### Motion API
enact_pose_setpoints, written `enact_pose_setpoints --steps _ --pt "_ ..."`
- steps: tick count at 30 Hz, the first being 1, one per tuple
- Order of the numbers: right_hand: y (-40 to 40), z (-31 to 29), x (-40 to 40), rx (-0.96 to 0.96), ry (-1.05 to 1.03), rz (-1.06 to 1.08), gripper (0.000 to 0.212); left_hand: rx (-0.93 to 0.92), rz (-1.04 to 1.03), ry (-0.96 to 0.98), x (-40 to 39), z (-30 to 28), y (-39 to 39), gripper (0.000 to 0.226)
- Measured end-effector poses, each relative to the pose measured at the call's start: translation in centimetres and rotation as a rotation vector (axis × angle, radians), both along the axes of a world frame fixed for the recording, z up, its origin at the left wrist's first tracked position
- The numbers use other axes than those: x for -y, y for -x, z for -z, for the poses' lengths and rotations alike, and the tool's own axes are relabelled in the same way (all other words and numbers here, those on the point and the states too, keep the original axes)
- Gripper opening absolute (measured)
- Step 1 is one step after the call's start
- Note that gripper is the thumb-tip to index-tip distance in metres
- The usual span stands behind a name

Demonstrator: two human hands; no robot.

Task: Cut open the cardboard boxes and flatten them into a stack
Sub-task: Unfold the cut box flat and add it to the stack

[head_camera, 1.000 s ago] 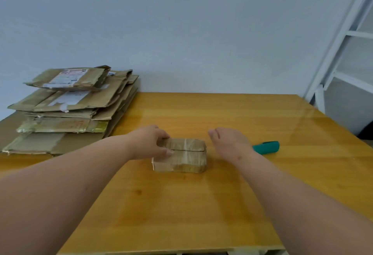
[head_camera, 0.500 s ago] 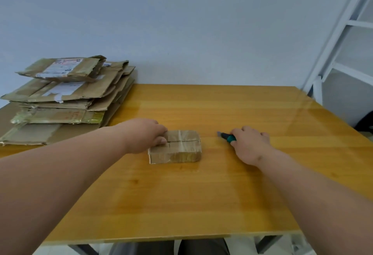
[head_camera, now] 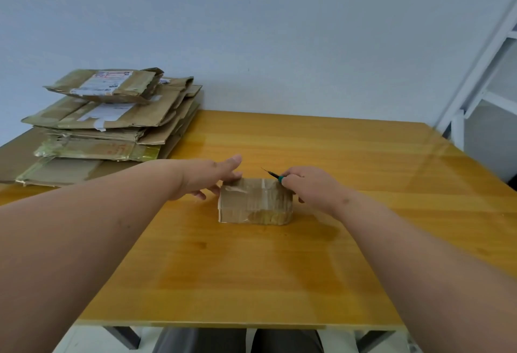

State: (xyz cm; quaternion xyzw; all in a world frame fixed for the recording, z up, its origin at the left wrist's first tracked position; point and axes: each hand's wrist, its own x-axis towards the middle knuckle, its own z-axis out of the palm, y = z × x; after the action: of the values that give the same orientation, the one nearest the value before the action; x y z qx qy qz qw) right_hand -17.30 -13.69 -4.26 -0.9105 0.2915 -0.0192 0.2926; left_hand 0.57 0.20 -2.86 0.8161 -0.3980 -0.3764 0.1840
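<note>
A small taped cardboard box [head_camera: 255,201] stands in the middle of the wooden table [head_camera: 251,268]. My left hand [head_camera: 208,177] rests against the box's left end with its fingers stretched out. My right hand [head_camera: 305,186] grips a teal-handled utility knife [head_camera: 275,176] at the box's top right corner. The thin blade points up and to the left over the box's far edge. A stack of flattened cardboard boxes [head_camera: 109,126] lies at the table's far left.
A white metal frame [head_camera: 481,78] stands beyond the table's far right corner. A plain wall runs behind the table. The table's near edge lies just above my knees [head_camera: 237,341].
My right hand picked up the knife from the table and brought it to the box's right top corner. My left hand's fingers straightened against the box's left end.
</note>
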Motion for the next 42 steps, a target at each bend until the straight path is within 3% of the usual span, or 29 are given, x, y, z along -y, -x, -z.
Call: enact_pose_setpoints --steps 3,6,10,14,18,22,26,28,35,39,42 --pt "0.6 0.0 0.0 0.069 -0.203 0.079 0.033 0.154 0.063 -0.02 0.4 0.2 0.0 0.047" --pt "1.2 -0.4 0.0 0.119 -0.434 0.156 0.041 0.317 0.173 -0.094 0.5 0.0 0.4 0.056" --pt "1.6 -1.5 -0.2 0.092 -0.676 0.096 0.033 0.288 0.118 -0.103 0.7 -0.4 0.8 0.051" --pt "1.5 -2.0 -0.8 0.031 -0.646 0.084 0.024 0.343 0.128 -0.105 1.1 -0.3 1.1 0.049" --pt "1.4 -1.1 -1.2 0.026 -0.582 0.083 0.016 0.248 0.229 -0.233 0.6 -0.7 0.8 0.088" --pt "0.2 0.4 -2.0 -0.074 -0.102 0.169 0.045 0.315 0.202 -0.167 0.5 0.1 1.2 0.089" --pt "-1.2 1.5 -3.4 -0.164 0.071 0.235 0.074 0.444 0.149 -0.139 0.9 0.7 2.3 0.075" --pt "-1.8 1.7 -3.8 -0.192 0.128 0.263 0.077 0.487 0.119 -0.152 1.0 0.6 2.8 0.067" --pt "-2.8 0.8 -4.2 -0.202 0.069 0.295 0.051 0.633 0.103 -0.157 1.0 0.7 3.2 0.048" --pt "-2.1 -0.8 -3.1 -0.107 -0.052 0.24 0.026 0.503 0.069 -0.134 0.7 0.6 2.7 0.035" --pt "-0.4 -1.1 -2.1 0.031 -0.242 0.265 0.02 0.367 0.052 -0.089 0.4 -0.1 2.2 0.034"
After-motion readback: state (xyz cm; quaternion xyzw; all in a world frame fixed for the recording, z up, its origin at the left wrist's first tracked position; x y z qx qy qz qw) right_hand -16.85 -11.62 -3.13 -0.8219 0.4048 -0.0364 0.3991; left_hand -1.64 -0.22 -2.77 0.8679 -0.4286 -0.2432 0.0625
